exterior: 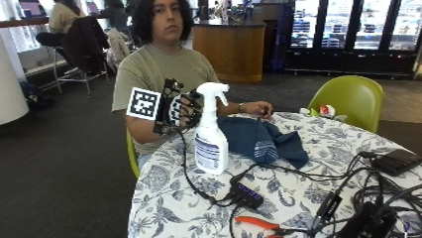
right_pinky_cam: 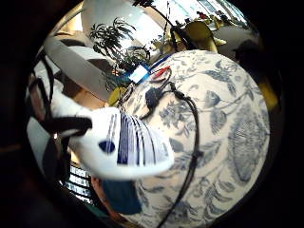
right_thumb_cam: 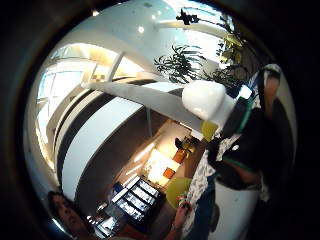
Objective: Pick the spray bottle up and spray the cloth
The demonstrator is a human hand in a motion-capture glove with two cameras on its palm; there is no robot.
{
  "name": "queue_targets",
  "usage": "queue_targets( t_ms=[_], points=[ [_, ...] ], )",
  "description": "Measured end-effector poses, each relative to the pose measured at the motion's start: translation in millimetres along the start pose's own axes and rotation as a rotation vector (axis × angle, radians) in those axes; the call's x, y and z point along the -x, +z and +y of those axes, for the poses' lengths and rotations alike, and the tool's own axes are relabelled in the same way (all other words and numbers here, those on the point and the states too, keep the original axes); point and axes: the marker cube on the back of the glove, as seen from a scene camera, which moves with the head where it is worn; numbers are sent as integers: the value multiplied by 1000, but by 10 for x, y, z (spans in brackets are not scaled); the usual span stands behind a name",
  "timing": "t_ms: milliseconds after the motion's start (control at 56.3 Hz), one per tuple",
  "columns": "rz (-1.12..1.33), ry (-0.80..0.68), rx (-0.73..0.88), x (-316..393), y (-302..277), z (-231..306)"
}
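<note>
In the outside view a white spray bottle (exterior: 211, 144) with a blue-striped label stands slightly tilted at the near left of the round table; I cannot tell whether its base touches the flowered tablecloth (exterior: 330, 144). My gloved right hand (exterior: 179, 110) grips its neck just under the white spray head (exterior: 212, 91), nozzle pointing towards the cloth side. A dark blue cloth (exterior: 264, 141) lies crumpled right of the bottle. The bare left hand (exterior: 258, 108) rests at the cloth's far edge. The little finger side palm view shows the bottle body (right_pinky_cam: 128, 147) close up; the thumb side shows the spray head (right_thumb_cam: 205, 100).
Black cables (exterior: 296, 173) run over the table's near half, with a black box with purple buttons (exterior: 248, 193) and orange-handled pliers (exterior: 260, 224) by the front edge. A black device (exterior: 395, 161) lies at the right. A green chair (exterior: 349, 99) stands behind the table.
</note>
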Motion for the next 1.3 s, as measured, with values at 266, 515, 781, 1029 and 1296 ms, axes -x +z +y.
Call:
queue_targets(
  t_ms=[266,515,781,1029,1296],
  points=[
    [238,-83,435,92,-555,645],
    [284,-133,477,98,-1102,1149],
    [240,-21,373,87,-1394,1300],
    [169,-60,418,-86,-1002,932],
    [-5,-57,532,-257,-275,312]
  ],
)
